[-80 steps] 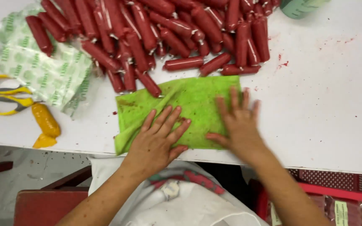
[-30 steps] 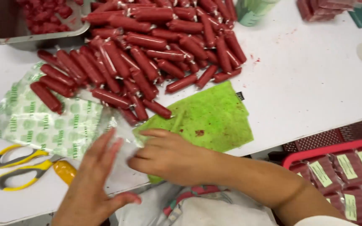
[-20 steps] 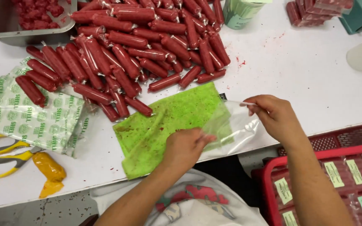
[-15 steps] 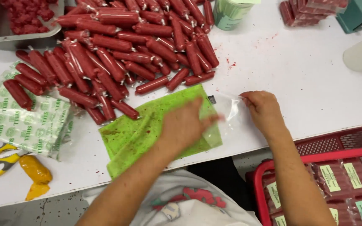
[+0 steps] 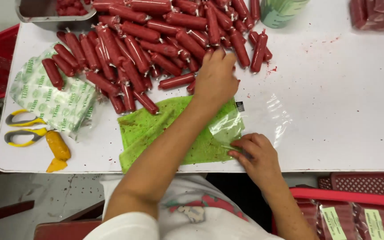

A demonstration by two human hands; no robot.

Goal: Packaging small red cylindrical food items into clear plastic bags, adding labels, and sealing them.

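- I see my left hand (image 5: 216, 80) stretched out over the green cloth (image 5: 165, 129), up to the pile of red sausages (image 5: 156, 49). Its grip is curled down on the sausages at the near edge of the pile, but I cannot tell if it holds one.
- My right hand (image 5: 256, 155) is at the near edge of the bench (image 5: 334, 111). Its grip pinches the near end of a clear plastic bag (image 5: 254, 118) between thumb and fingers.
- The clear bag lies flat. Part of it is on the right end of the green cloth and part is on the bare white bench.
- The red sausages are short sticks in tight skins with tied ends. They fill the far middle of the bench.
- A flat stack of white bags with green print (image 5: 52, 100) lies on the left, with a few sausages on top.
- Yellow scissors (image 5: 23, 129) lie at the left edge, just beside an orange lump (image 5: 58, 146).
- A metal tray (image 5: 52, 11) with red bits sits at the far left corner. A pale green roll (image 5: 283, 11) stands at the far edge.
- Sealed red packs (image 5: 376, 15) lie at the far right corner.
- Packs with light green labels (image 5: 356, 218) fill a red crate (image 5: 347, 195) below the near edge on the right.
- The right half of the bench is open white room with a few red specks.
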